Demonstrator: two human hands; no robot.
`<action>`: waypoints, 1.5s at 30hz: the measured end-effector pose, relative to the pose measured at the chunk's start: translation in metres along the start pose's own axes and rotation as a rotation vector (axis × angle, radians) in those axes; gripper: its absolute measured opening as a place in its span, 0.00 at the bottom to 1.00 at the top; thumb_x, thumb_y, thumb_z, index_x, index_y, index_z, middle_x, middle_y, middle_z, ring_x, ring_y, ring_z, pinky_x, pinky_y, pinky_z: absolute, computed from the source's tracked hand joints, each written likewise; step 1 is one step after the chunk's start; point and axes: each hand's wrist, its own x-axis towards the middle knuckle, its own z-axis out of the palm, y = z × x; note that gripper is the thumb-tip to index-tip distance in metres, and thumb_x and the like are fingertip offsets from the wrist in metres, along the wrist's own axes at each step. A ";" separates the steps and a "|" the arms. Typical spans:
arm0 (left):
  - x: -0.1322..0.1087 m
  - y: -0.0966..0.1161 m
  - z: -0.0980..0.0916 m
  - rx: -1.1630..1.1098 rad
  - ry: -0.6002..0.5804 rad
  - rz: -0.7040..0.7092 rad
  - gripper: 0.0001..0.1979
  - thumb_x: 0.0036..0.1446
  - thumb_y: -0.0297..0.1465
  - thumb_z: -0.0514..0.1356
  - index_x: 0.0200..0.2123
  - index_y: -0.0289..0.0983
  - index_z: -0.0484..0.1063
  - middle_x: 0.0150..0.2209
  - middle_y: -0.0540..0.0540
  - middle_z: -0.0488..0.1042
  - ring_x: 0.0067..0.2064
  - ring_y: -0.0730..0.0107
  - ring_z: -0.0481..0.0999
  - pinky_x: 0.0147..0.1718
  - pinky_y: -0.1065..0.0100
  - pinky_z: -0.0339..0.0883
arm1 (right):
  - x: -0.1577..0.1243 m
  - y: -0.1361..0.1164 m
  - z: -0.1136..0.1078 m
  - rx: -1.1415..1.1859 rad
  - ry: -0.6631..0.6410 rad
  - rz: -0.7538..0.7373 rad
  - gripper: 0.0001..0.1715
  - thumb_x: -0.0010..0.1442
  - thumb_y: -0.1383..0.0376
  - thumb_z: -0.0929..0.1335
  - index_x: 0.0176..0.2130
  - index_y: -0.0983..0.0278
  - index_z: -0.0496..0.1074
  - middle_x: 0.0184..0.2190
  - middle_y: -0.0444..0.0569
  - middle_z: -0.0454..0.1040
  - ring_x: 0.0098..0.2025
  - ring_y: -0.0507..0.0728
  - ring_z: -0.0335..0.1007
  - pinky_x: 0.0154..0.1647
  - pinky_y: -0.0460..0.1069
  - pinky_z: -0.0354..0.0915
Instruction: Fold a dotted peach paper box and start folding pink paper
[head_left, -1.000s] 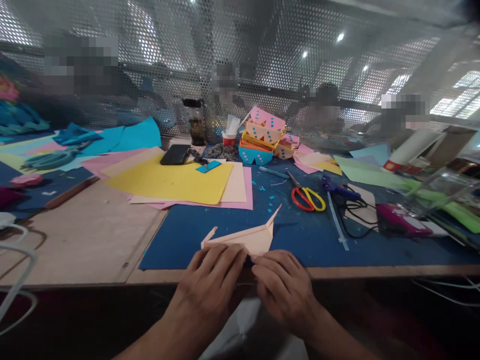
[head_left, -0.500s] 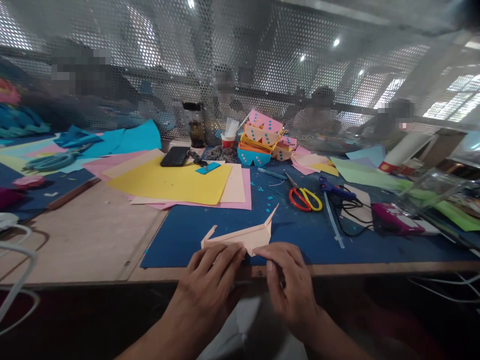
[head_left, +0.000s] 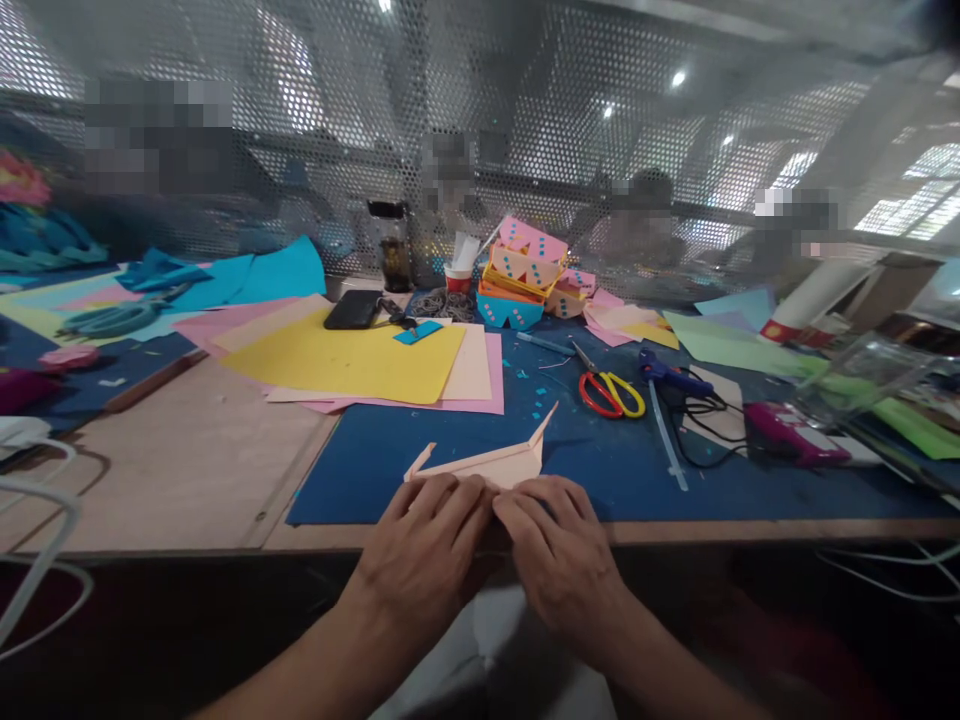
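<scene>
A folded peach paper piece (head_left: 495, 466), with a bent strip standing up at each end, lies near the front edge of the blue mat. My left hand (head_left: 424, 545) has its curled fingers on the near edge of this paper, left of the middle. Close beside it, my right hand (head_left: 562, 548) is closed on the same edge, its fingertips almost touching those of the left. Both thumbs and the paper's near edge are hidden behind my hands.
Behind the paper lie yellow sheets (head_left: 352, 365) and red-and-yellow scissors (head_left: 609, 392). To the right are a blue glue gun (head_left: 671, 375) with its cord and a glue stick (head_left: 667, 440). Farther back stand stacked folded paper boxes (head_left: 517, 285), a paper cup (head_left: 458, 280) and a dark bottle (head_left: 393, 250).
My right hand has moved left toward my left hand, and its fingers have come down over the paper's near edge. The paper stays in nearly the same place.
</scene>
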 end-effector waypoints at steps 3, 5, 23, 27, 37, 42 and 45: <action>-0.005 0.001 0.003 -0.027 0.038 -0.007 0.19 0.67 0.34 0.59 0.58 0.33 0.68 0.55 0.42 0.76 0.54 0.52 0.70 0.53 0.53 0.60 | -0.001 0.004 0.004 0.068 0.059 0.040 0.20 0.67 0.76 0.62 0.57 0.68 0.67 0.49 0.53 0.78 0.52 0.61 0.69 0.56 0.59 0.64; -0.011 0.002 0.005 -0.052 0.073 -0.025 0.21 0.67 0.33 0.58 0.61 0.32 0.66 0.57 0.40 0.74 0.56 0.52 0.69 0.54 0.53 0.59 | -0.001 0.005 0.007 0.078 0.120 0.069 0.21 0.65 0.78 0.63 0.56 0.69 0.67 0.48 0.55 0.77 0.53 0.60 0.69 0.57 0.58 0.65; -0.020 0.000 0.007 -0.162 0.199 -0.032 0.21 0.66 0.24 0.58 0.61 0.32 0.65 0.57 0.38 0.76 0.59 0.56 0.71 0.56 0.55 0.64 | -0.005 0.003 0.007 0.143 0.246 0.198 0.22 0.66 0.78 0.63 0.58 0.67 0.66 0.48 0.56 0.75 0.53 0.59 0.70 0.54 0.57 0.69; -0.022 -0.002 0.008 -0.194 0.204 -0.038 0.20 0.66 0.24 0.58 0.60 0.32 0.67 0.56 0.38 0.75 0.58 0.57 0.70 0.57 0.54 0.64 | -0.011 0.004 0.007 0.190 0.297 0.192 0.20 0.66 0.78 0.63 0.56 0.65 0.67 0.48 0.55 0.76 0.52 0.59 0.71 0.55 0.58 0.68; -0.026 -0.004 0.010 -0.243 0.206 -0.052 0.17 0.67 0.24 0.58 0.58 0.36 0.69 0.54 0.41 0.75 0.56 0.58 0.71 0.56 0.54 0.67 | -0.018 0.003 0.000 -0.025 0.213 0.233 0.17 0.66 0.74 0.66 0.54 0.65 0.69 0.49 0.54 0.78 0.52 0.60 0.73 0.57 0.61 0.64; -0.024 -0.004 0.007 -0.227 0.218 -0.056 0.16 0.67 0.24 0.59 0.56 0.37 0.70 0.52 0.41 0.76 0.55 0.59 0.72 0.55 0.56 0.67 | -0.020 0.002 0.000 -0.028 0.201 0.194 0.18 0.66 0.75 0.65 0.54 0.66 0.68 0.50 0.54 0.78 0.54 0.59 0.74 0.60 0.60 0.64; -0.024 -0.005 0.005 -0.213 0.233 -0.043 0.16 0.66 0.23 0.59 0.56 0.36 0.71 0.51 0.42 0.77 0.54 0.59 0.72 0.55 0.57 0.65 | -0.021 0.001 -0.001 0.011 0.218 0.174 0.17 0.65 0.77 0.66 0.53 0.66 0.69 0.49 0.54 0.79 0.54 0.58 0.74 0.60 0.59 0.64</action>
